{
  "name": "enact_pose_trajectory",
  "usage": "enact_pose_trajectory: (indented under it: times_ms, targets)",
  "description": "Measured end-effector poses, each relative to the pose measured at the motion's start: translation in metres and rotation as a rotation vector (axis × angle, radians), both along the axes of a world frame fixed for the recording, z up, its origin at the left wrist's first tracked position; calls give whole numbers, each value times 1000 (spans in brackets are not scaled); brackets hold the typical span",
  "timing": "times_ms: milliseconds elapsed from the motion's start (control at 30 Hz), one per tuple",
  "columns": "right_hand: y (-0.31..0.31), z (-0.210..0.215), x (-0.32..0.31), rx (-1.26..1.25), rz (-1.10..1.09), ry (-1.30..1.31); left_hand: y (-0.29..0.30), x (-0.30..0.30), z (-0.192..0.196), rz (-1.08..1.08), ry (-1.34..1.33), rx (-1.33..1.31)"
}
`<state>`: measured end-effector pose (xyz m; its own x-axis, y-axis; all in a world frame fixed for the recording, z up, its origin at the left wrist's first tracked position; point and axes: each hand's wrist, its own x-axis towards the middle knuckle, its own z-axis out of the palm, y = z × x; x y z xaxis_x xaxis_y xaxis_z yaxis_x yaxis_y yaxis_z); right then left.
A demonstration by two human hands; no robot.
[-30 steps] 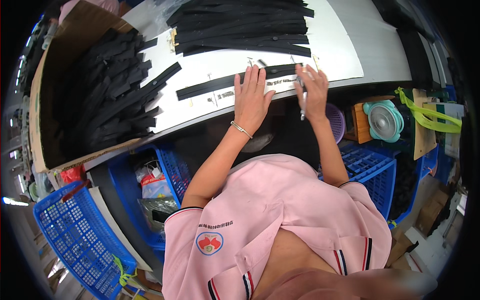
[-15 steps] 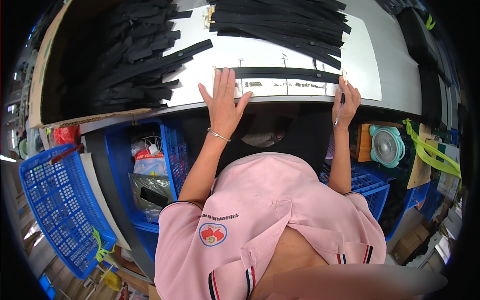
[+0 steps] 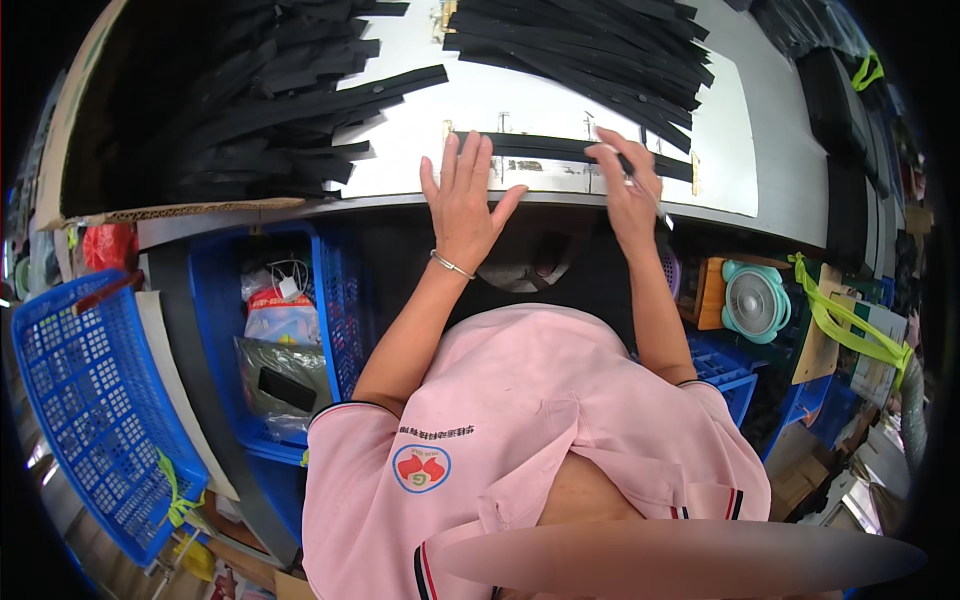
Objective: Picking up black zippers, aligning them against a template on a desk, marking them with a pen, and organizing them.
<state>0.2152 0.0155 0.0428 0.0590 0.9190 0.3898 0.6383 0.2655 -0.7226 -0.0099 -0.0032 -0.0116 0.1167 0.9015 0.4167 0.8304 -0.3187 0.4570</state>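
Note:
One black fabric strip (image 3: 545, 146) lies straight across a white board (image 3: 732, 130) near the table's front edge. Dark marks show on the board around it. My left hand (image 3: 463, 200) lies flat at the strip's left end, fingers spread and fingertips on it. Over the right part of the strip is my right hand (image 3: 632, 195), slightly blurred, with bent fingers. It holds a slim pen (image 3: 662, 214), whose end sticks out beside the wrist; the fingers partly hide it.
Many black strips (image 3: 600, 50) lie at the back of the board. More strips (image 3: 290, 90) spill from a cardboard box (image 3: 75, 150) on the left. Below the table edge are blue crates (image 3: 210, 330) and a small turquoise fan (image 3: 755, 300).
My right hand has moved left from the strip's right end to over its right-middle part, still with the pen. My left hand stays at the left end. The whole view has shifted slightly.

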Motion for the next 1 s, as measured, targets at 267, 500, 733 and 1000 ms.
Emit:
enact_pose_trajectory:
  times_ms: [267,500,733,1000]
  targets:
    - [40,-23,-68,-271,155,362,0,2,1,13,-27,0]
    - [43,-32,-74,-247,171,217,0,0,-2,11,-11,48]
    - [43,-36,-75,-136,168,82,0,1,-4,14,-36,30]
    - [41,-33,-67,-223,277,170,0,0,-6,29,-8,29]
